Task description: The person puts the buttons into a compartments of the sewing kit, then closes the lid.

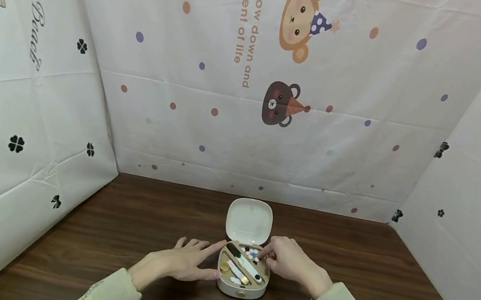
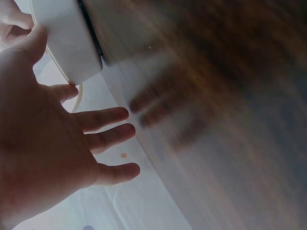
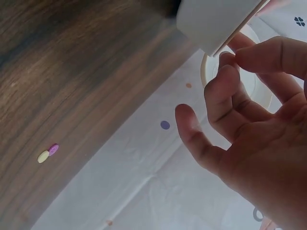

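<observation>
A small white case with a tan compartment tray stands on the table, its lid raised at the back. My left hand lies along its left side, fingers spread, with the index fingertip and thumb at the case wall. Over the back-right compartment my right hand has bent fingers reaching in among small white, black, blue and pink pieces. Whether these fingers pinch a piece is hidden. Across the tray lies a long white stick with a black end. A shorter white and gold stick lies nearer.
A yellow round item and white pieces sit in the front-left compartment. On the dark wooden table, the right wrist view shows a yellow oval piece touching a purple one. Printed white cloth encloses the table's back and sides.
</observation>
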Demonstrator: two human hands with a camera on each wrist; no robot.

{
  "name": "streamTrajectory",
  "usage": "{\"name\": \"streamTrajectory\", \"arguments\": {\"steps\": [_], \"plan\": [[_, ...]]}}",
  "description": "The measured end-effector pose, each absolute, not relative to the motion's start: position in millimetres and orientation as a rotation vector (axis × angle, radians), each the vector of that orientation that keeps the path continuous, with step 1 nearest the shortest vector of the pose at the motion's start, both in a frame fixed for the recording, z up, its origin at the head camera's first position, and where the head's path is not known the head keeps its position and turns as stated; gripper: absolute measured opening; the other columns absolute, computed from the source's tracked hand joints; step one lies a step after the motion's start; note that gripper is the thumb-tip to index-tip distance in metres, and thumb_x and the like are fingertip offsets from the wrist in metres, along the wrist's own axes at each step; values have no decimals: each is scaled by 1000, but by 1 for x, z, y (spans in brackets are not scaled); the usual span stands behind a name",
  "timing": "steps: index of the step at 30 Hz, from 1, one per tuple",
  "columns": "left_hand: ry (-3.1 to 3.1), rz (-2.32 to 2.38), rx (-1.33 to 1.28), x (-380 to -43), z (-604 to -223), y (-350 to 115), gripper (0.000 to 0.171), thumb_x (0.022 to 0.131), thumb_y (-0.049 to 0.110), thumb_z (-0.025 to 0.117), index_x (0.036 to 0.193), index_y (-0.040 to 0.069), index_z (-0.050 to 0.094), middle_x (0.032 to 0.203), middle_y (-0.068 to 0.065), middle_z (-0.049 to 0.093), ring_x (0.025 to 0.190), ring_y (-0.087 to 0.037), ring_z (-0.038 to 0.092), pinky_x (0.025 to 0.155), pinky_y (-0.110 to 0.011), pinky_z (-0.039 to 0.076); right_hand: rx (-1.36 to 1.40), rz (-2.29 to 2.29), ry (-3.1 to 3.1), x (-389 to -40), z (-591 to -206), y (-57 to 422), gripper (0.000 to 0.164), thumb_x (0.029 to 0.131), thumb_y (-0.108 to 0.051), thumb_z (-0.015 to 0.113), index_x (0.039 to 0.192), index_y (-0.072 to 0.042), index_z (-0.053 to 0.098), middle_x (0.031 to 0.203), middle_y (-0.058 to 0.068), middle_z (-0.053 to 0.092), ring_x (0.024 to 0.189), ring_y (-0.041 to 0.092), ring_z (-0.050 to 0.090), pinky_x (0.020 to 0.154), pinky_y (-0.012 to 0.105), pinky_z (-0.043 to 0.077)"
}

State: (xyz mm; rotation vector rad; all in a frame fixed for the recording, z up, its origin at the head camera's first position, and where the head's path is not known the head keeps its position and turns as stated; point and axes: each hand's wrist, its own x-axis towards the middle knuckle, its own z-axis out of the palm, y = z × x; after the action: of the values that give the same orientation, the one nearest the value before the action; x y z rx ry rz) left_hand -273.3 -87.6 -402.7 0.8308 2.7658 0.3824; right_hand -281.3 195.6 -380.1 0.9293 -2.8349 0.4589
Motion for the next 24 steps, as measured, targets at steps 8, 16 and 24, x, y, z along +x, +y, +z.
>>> {"name": "streamTrajectory", "arguments": {"steps": [8,16,24], "plan": [[2760,381,839,-273,-403,-88,81,90,73,39,155,33,14,151,-15,39,140,-35,34,110,-69,17,912,661,-2814,-288,-384,210,26,80,6,56,95,-6,73,74,-4,57,65,5,45,57,19,39],[2751,373,840,-277,-403,-88,79,91,71,39,155,33,15,151,-14,39,140,-35,34,111,-68,18,697,651,-2804,-296,-387,256,12,81,0,61,82,-8,69,78,-1,65,71,6,52,62,25,45],[2761,353,839,-278,-404,-89,81,89,73,38,155,32,16,151,-14,39,140,-35,35,111,-67,19,348,646,-2964,-301,-396,293,12,84,-3,65,96,-3,64,82,5,62,69,15,53,58,31,42]]}}
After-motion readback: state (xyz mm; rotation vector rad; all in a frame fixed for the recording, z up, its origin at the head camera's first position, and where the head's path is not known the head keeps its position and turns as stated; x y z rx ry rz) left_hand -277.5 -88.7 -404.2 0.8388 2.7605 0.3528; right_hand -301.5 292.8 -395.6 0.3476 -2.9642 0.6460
